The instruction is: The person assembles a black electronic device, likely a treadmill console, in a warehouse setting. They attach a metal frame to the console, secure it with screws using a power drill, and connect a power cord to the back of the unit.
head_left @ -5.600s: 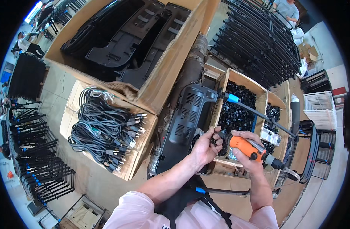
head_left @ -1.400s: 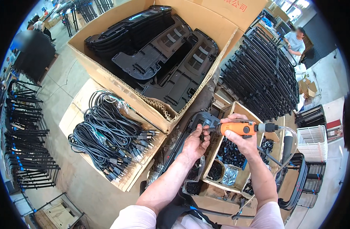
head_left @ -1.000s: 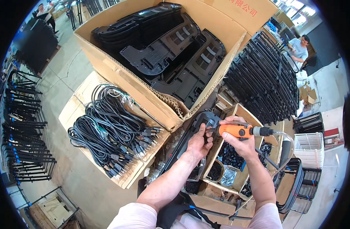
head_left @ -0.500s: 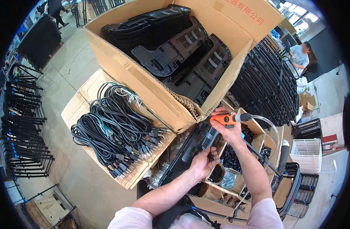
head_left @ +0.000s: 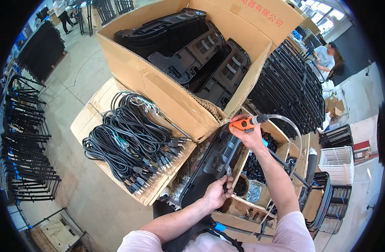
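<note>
My right hand [head_left: 250, 133] is wrapped round an orange air screwdriver [head_left: 242, 124], with a clear hose running from its grey end. The tool is over the far end of a black plastic housing [head_left: 215, 161] with vent slots; its tip is hidden. Near the housing's right edge, my left hand [head_left: 216, 194] is curled, with small dark pieces, too small to name surely, between its fingers. Beside that hand is a round cup [head_left: 241, 187] of small black parts, and next to it a clear bag [head_left: 254, 191] of silvery parts.
A wooden parts tray [head_left: 280, 136] holds black fittings. Bundled black power cords [head_left: 131, 138] lie on cardboard at the left. A large carton [head_left: 159, 86] of black plastic shells stands beyond. Black frames [head_left: 282, 90] are stacked at the right, near a seated person [head_left: 326, 59].
My left hand has drawn back toward me and slightly left along the housing. My right hand and the screwdriver have shifted slightly up in the picture; the view has moved a little too.
</note>
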`<state>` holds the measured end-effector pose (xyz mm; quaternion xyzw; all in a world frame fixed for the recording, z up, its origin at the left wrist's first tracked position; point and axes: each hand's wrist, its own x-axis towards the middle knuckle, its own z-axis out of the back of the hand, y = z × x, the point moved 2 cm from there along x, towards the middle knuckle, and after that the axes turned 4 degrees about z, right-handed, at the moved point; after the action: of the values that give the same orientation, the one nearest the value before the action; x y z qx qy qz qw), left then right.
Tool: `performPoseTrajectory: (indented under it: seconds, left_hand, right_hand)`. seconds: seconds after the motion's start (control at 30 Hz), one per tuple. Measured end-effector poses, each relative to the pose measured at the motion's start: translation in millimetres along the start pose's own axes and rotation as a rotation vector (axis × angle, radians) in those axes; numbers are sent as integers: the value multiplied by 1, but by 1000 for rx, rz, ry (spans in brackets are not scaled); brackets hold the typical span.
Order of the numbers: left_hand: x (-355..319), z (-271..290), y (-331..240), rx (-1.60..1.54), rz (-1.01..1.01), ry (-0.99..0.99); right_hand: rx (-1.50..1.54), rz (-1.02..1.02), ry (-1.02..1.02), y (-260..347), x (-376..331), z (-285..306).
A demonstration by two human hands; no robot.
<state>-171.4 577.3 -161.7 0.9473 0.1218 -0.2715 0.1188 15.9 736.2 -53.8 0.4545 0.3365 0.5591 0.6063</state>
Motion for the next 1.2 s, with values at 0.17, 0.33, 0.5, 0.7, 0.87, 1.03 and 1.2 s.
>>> performPoseTrajectory:
  seconds: [0.17, 0.33, 0.5, 0.7, 0.87, 1.03, 1.2]
  left_hand:
    - [-19, 2, -5, -23, -68, -51]
    - [-33, 10, -9, 56, -197, -92]
    - [-57, 28, -18, 131, -177, -142]
    - [-46, 39, 13, 279, 15, -154]
    - [4, 57, 65, 721, 155, -248]
    - [76, 116, 89, 1176, 318, -354]
    - [110, 108, 118, 1578, 480, -391]
  right_hand:
    - [-16, -32, -38, -7, 3, -6]
    - [-61, -27, -92, -10, -5, -3]
    - [253, 30, -319, 32, -67, -2]
    - [138, -43, -549, 94, -211, 38]
    - [115, -101, -792, 116, -340, 73]
    - [168, -116, -957, 113, -412, 100]
    - [196, -133, -1003, 78, -453, 134]
